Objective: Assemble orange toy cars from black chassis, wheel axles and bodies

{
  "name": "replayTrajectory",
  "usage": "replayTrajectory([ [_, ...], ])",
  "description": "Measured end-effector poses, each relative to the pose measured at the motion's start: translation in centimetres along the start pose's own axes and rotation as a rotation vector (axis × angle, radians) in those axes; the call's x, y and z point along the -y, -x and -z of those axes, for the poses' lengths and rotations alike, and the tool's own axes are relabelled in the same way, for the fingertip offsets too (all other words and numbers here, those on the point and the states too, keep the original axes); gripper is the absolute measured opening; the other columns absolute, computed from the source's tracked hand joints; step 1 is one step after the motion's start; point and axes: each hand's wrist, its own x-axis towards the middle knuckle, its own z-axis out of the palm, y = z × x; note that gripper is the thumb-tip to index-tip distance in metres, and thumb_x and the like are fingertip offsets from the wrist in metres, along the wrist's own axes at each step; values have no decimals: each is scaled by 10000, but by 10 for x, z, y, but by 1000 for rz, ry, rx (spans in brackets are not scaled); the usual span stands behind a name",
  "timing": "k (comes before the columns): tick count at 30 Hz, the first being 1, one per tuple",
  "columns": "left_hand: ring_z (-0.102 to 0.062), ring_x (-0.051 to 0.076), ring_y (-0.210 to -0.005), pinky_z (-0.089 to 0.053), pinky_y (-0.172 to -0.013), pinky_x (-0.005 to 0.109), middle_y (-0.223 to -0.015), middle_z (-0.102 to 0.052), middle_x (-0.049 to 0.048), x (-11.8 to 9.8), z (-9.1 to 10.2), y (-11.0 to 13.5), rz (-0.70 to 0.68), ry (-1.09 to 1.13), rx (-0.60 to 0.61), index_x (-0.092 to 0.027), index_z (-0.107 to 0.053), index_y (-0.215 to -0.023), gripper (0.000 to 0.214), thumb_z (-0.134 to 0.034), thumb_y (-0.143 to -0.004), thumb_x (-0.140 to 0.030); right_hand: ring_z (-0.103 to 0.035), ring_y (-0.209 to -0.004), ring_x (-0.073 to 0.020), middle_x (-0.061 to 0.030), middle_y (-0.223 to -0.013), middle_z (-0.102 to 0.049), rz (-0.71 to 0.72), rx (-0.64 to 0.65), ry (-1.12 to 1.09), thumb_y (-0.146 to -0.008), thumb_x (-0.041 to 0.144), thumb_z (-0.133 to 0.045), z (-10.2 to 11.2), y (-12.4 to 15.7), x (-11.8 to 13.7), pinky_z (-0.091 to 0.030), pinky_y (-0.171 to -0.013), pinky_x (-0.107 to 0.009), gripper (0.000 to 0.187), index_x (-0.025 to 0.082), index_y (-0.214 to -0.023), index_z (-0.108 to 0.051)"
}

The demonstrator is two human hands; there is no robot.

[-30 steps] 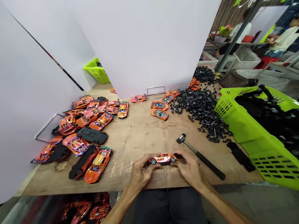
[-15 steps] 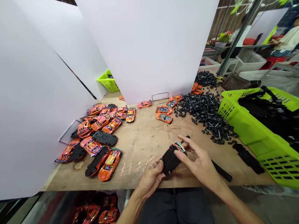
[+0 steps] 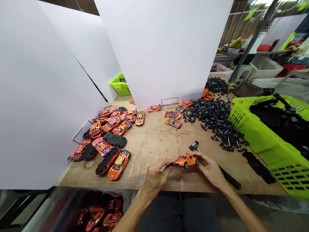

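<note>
Both my hands hold one small orange toy car (image 3: 185, 160) upright, wheels down, just above the near edge of the wooden table (image 3: 154, 141). My left hand (image 3: 158, 174) grips its left end with curled fingers. Its right end sits in the closed fingers of my right hand (image 3: 210, 168). A small black hammer (image 3: 194, 146) lies just behind the car, and its handle runs under my right hand toward the right.
A heap of orange car bodies and black chassis (image 3: 109, 137) lies at left, a pile of black wheels on axles (image 3: 214, 117) at right. A green basket (image 3: 263, 135) of black parts stands far right. White panels (image 3: 164, 48) wall the back. More cars sit in a bin (image 3: 101, 216) below.
The car was turned underside up half a second ago with my right fingers spread over it; now it is back upright and gripped at both ends.
</note>
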Motion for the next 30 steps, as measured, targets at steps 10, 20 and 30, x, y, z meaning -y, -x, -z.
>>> replayTrajectory([
  [10, -776, 244, -1010, -613, -967, 388, -1120, -816, 56, 3, 96, -14, -62, -520, -564, -229, -754, -1167, 244, -641, -959, -288, -762, -1058, -258, -83, -1315, -721, 65, -89, 292, -960, 441, -676, 0, -5, -19, -643, -963, -414, 343, 287, -1265, -708],
  [20, -548, 339, -1422, -193, -1288, 602, -1333, -728, 148, 59, 219, -68, 71, -1103, -541, -175, -683, -1154, 278, -532, -963, -311, -710, -1064, -272, -96, -1206, -722, 247, -187, 621, -1016, 408, -586, 41, -68, -5, -586, -970, -449, 269, 253, -1209, -692],
  [30, -636, 265, -1307, -486, -1076, 358, -1473, -640, 136, 83, 126, -230, 23, -1110, -8, -163, -559, -1451, 629, -486, -839, -33, -659, -1061, -289, -122, -1110, -740, 296, -198, 948, -938, 166, -552, 59, -188, -2, -537, -967, -449, 252, 201, -1107, -736],
])
